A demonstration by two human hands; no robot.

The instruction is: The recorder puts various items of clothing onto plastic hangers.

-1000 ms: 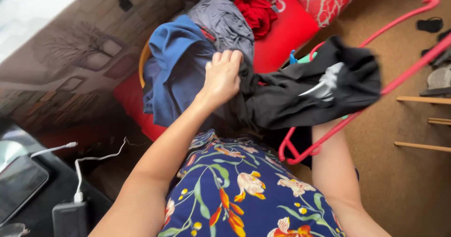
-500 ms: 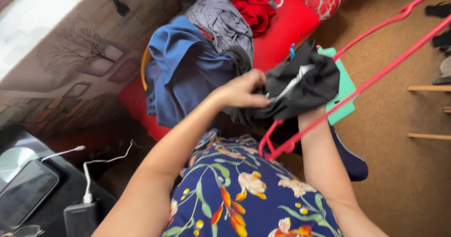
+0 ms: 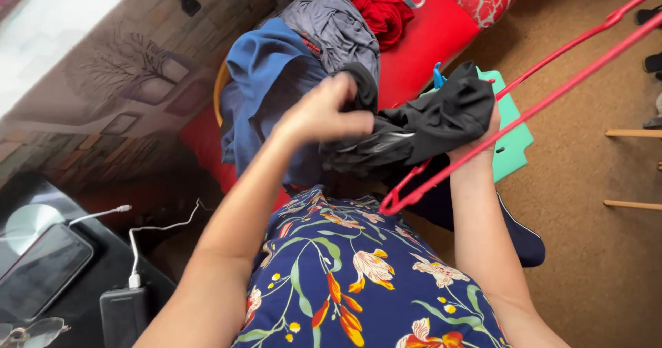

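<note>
Now, black garment [image 3: 427, 124] bunched, lying left-right btwn hands

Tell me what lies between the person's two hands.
In the head view, the bunched black garment spans the gap from the left hand to the right hand; a red hanger crosses near the right.

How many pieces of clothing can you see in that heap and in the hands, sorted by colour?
Black: 1, the black garment, gripped by the left hand and right hand
Blue: 1, the blue garment on the pile
Grey: 1, the grey garment
Red: 1, the red garment
Total: 4
</note>
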